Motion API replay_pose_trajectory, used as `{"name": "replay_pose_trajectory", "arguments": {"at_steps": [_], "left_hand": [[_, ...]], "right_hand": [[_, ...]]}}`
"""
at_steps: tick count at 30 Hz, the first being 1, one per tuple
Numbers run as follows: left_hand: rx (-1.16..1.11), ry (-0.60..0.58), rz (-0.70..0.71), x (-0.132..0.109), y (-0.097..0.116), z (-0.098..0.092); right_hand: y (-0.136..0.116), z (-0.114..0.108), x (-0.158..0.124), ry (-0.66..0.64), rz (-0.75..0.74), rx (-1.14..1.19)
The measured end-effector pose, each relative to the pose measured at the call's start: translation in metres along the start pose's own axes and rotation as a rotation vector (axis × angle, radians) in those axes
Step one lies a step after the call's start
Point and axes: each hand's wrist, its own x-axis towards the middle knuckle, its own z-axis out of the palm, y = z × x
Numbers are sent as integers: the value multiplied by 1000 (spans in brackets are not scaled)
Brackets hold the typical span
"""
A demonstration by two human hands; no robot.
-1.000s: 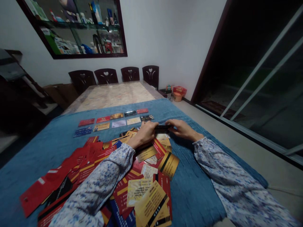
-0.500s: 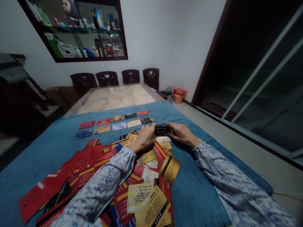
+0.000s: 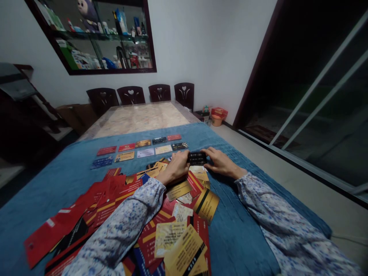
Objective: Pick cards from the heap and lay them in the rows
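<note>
A black card with pale lettering is held up between my two hands, above the far end of a loose heap of cards. My left hand is closed on its left edge, fingers curled. At its right edge my right hand pinches it between thumb and fingers. Red cards, gold cards and a few blue ones overlap in the heap under and around my left forearm. Beyond it lie two rows of cards, among them a white card and a black-and-gold card.
A blue cloth covers the near part of the table; its marble top shows beyond. Dark chairs stand along the far side. A glass-shelved cabinet is set in the wall, and a sliding door is at right.
The black card has tilted so that more of its lettered face shows. My right hand's fingers have shifted slightly along its edge. The heap and rows lie as before.
</note>
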Motion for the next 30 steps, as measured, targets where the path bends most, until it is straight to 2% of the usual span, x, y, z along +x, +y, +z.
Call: {"name": "replay_pose_trajectory", "arguments": {"at_steps": [6, 16, 30], "left_hand": [[-15, -27, -12, -1, 5, -7], [-19, 2, -7, -1, 4, -6], [28, -27, 0, -2, 2, -7]], "right_hand": [[5, 3, 0, 34, -22, -18], [9, 4, 0, 88, -35, 76], [17, 5, 0, 55, 18, 165]]}}
